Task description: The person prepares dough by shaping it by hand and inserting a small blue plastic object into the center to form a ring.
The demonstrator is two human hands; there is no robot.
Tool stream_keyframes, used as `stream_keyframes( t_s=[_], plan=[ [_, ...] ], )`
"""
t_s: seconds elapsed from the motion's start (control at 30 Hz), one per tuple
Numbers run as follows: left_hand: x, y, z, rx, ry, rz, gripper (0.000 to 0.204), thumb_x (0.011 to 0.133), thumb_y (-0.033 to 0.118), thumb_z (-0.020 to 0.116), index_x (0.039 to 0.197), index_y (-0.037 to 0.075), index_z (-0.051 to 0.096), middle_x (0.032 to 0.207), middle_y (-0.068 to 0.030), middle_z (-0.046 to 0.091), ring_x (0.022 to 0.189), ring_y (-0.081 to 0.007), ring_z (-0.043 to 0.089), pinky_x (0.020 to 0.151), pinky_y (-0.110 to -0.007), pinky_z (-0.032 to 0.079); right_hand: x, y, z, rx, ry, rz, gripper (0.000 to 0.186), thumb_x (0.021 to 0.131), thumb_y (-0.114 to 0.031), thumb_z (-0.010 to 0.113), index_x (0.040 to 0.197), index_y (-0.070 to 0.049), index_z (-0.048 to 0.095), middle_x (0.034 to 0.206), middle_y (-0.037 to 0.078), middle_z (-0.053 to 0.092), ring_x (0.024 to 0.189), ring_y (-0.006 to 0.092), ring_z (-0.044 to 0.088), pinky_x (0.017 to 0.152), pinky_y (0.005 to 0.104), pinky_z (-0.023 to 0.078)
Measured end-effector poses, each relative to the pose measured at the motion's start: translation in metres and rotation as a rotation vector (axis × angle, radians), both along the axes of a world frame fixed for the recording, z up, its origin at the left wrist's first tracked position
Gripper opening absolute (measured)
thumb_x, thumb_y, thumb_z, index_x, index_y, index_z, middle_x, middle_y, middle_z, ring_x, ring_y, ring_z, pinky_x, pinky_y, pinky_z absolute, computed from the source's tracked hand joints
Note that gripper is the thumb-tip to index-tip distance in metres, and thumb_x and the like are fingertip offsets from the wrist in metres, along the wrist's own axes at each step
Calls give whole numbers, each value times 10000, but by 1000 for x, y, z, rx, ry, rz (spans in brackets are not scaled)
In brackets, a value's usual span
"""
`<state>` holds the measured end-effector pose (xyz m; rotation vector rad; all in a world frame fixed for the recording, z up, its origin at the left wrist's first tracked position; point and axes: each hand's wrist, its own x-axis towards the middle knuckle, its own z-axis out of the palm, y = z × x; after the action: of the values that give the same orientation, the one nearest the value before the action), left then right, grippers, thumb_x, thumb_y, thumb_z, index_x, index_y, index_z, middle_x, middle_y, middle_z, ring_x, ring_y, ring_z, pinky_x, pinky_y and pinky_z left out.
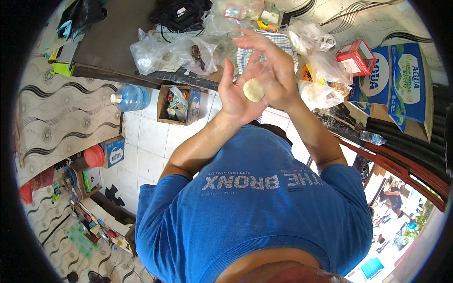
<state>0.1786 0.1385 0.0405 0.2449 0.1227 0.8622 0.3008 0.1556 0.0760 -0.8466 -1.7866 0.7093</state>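
While the left hand is held palm-open, a pale dough ball is pressed on it by the right hand; clear plastic bags are seen beyond, on the table.

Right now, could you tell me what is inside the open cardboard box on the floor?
The cardboard box holds crumpled plastic packets in mixed colours. Whatever lies beneath them is covered.
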Motion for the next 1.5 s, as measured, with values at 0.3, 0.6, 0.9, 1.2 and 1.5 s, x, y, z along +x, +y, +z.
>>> stream_keyframes(
  t_s=[0.3,0.6,0.9,1.2,1.5],
  plan=[
    [-16,28,-59,-108,338,110,702,958,619,422,1428,98,416,1465,-165,458,1336,-318,457,1090,-505,354,5,-26,-58,-351,-161,-89,355,782,-58,766,1112,-18,640,1107,156,685,991,263,688,852,361,537],
    [-39,42,-89,-39,486,78,521,972,416,560,1289,2,552,1249,-138,611,1124,-262,607,931,-416,505,-11,-19,-105,-559,189,-86,285,886,-2,694,1160,15,617,1013,105,718,935,144,681,823,274,540],
    [-75,29,-107,385,1062,-27,175,930,150,715,1038,12,729,984,-35,718,868,-103,659,763,-264,576,-17,-30,-136,-770,316,-276,240,915,-44,689,1139,36,655,1016,103,721,893,121,673,767,244,533],
    [-99,40,-205,61,960,-183,200,965,171,665,1107,30,661,1042,-57,703,945,-157,678,818,-294,588,1,-59,-207,-907,131,-448,337,902,-197,724,1161,13,679,1064,122,707,931,174,680,799,294,541],
    [-148,33,-271,55,1061,-219,239,924,217,729,1066,28,698,990,-62,718,870,-136,684,728,-257,579,-29,-80,-260,-668,-343,-522,388,813,-133,722,1170,0,650,1092,201,682,963,343,677,847,418,552]
  ],
)
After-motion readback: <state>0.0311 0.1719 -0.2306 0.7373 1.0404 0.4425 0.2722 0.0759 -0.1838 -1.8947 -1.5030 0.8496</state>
